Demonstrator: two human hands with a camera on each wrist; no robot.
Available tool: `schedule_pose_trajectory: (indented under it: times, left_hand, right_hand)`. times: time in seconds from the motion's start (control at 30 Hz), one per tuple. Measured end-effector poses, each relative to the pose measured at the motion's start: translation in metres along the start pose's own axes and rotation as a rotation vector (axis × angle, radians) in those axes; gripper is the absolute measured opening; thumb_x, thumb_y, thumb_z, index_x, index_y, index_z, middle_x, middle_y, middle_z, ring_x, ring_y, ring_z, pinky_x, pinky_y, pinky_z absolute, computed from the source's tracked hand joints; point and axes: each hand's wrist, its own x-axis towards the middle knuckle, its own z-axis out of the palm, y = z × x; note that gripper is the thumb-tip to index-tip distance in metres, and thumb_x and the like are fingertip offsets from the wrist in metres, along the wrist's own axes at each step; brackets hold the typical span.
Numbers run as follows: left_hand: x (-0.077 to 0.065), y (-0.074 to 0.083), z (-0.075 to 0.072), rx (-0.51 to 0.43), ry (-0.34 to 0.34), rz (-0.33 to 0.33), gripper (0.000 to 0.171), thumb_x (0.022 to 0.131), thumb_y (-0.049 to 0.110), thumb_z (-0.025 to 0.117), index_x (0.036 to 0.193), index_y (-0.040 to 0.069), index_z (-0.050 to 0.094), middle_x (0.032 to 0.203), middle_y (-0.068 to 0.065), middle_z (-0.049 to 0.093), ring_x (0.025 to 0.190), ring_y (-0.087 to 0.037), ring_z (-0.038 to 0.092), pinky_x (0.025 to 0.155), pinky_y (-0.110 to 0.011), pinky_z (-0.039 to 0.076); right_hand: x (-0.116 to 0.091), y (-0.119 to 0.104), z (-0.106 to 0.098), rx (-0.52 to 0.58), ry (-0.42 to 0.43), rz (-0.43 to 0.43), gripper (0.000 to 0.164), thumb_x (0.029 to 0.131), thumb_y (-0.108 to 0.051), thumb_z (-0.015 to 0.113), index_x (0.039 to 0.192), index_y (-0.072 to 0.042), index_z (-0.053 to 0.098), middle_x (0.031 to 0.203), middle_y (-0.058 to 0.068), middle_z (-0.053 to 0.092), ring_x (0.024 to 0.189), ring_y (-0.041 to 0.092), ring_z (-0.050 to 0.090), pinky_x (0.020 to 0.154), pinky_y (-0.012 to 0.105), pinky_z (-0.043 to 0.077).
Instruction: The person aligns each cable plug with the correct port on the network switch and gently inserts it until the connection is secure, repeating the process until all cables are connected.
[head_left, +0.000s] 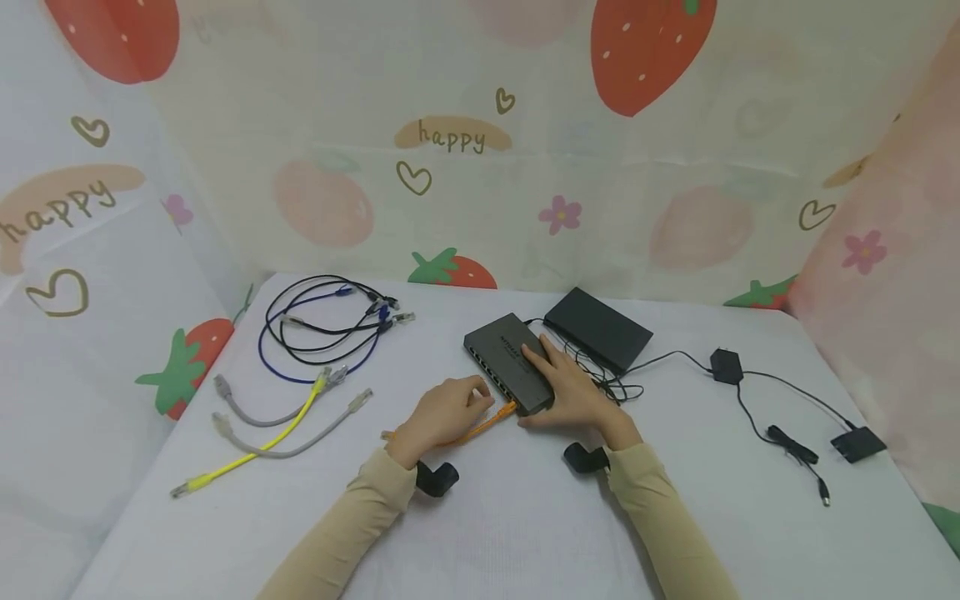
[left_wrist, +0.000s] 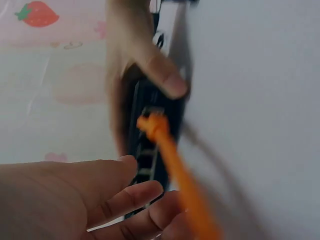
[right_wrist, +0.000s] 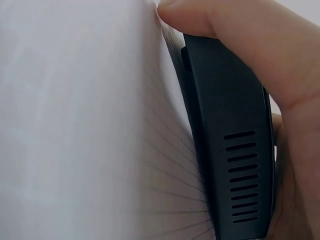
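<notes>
A black network switch point(head_left: 510, 364) lies on the white table, its row of ports facing left. My right hand point(head_left: 573, 390) grips its near end, thumb at the front and fingers over the top. In the right wrist view the switch's slotted side point(right_wrist: 235, 150) sits close against this hand. An orange network cable point(head_left: 486, 423) has its plug at the port nearest me. My left hand point(head_left: 444, 414) is beside that plug; in the left wrist view its thumb and fingers are loosely bent, with the cable running past the fingertips, apparently unpinched.
Behind the switch is a second flat black box point(head_left: 598, 329) with a thin black cord point(head_left: 618, 387) bunched beside it. At right lie black power adapters point(head_left: 726, 366) with leads. Black and blue cables point(head_left: 330, 329) are coiled at left, near grey cables point(head_left: 315, 440) and a yellow cable point(head_left: 281, 433).
</notes>
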Motion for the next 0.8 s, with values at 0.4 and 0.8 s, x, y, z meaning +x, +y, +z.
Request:
schedule_pose_trajectory:
  times: [0.4,0.8]
  left_hand:
    - [-0.018,-0.042,-0.071,0.101,0.163,-0.165,0.029,0.094,0.032,0.054,0.107,0.008,0.062,0.079,-0.005,0.064,0.054,-0.013,0.054,0.051,-0.027,0.041]
    - [-0.055,-0.085,-0.127,0.163,0.070,-0.243,0.026,0.090,0.028,0.058,0.092,0.003,0.061,0.084,-0.010,0.060,0.071,-0.020,0.052,0.061,-0.033,0.041]
  right_hand:
    - [0.000,0.002,0.001,0.003,-0.003,-0.012,0.113,0.059,-0.062,0.076,0.149,-0.024,0.018,0.155,0.014,0.006,0.139,0.040,0.014,0.103,0.061,0.024]
    - [0.000,0.002,0.001,-0.025,-0.007,-0.014,0.113,0.059,-0.062,0.075,0.149,-0.024,0.018,0.155,0.015,0.006,0.138,0.040,0.017,0.103,0.059,0.027]
